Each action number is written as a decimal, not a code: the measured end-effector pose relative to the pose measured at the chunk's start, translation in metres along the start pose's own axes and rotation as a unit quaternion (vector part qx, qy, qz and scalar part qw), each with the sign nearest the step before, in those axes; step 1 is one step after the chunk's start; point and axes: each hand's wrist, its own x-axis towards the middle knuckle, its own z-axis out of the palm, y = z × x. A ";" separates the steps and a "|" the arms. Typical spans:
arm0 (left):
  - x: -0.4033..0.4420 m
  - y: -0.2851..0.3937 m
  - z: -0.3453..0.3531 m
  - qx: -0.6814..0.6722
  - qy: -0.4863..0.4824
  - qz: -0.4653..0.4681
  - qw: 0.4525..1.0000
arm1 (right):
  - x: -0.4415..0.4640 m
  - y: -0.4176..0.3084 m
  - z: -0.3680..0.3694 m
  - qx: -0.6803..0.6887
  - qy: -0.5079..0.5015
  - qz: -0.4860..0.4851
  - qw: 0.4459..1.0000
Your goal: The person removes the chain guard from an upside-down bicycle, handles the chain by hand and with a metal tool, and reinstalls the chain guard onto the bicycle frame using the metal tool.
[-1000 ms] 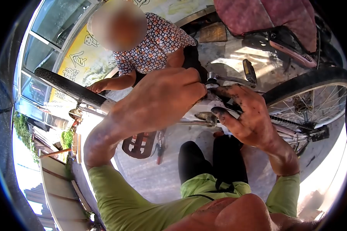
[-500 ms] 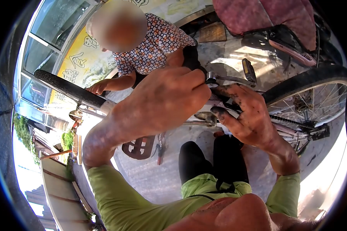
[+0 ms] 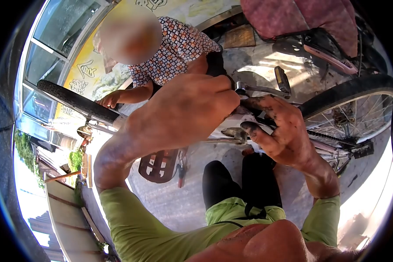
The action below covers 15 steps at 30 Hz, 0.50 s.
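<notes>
The left hand is holding its fingers curled, whether around anything one cannot tell, and the right hand is holding thumb and fingers apart near the crank arm of the bicycle, which is standing beneath them.

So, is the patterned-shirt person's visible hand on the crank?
No, that person's hand is by the tyre at picture left, well apart from the crank arm.

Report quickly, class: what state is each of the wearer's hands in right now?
Left hand: closed, fingers curled; anything held is hidden.
Right hand: open, thumb and forefinger apart, near the bicycle crank.
</notes>
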 end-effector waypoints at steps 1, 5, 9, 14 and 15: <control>-0.001 -0.002 0.001 -0.013 0.006 0.000 1.000 | 0.000 0.001 0.000 -0.003 0.003 -0.011 1.000; -0.006 -0.010 0.005 -0.100 0.006 -0.025 0.995 | -0.001 0.000 0.000 0.007 0.002 -0.013 1.000; -0.008 -0.015 0.009 -0.124 0.012 -0.016 0.992 | -0.001 0.003 0.001 0.023 0.004 -0.012 1.000; -0.008 -0.014 0.011 -0.121 0.027 -0.004 0.992 | -0.001 0.002 -0.001 0.027 -0.011 0.002 1.000; -0.008 -0.014 0.010 -0.109 0.022 -0.005 0.994 | 0.000 0.000 -0.002 0.024 -0.014 0.007 1.000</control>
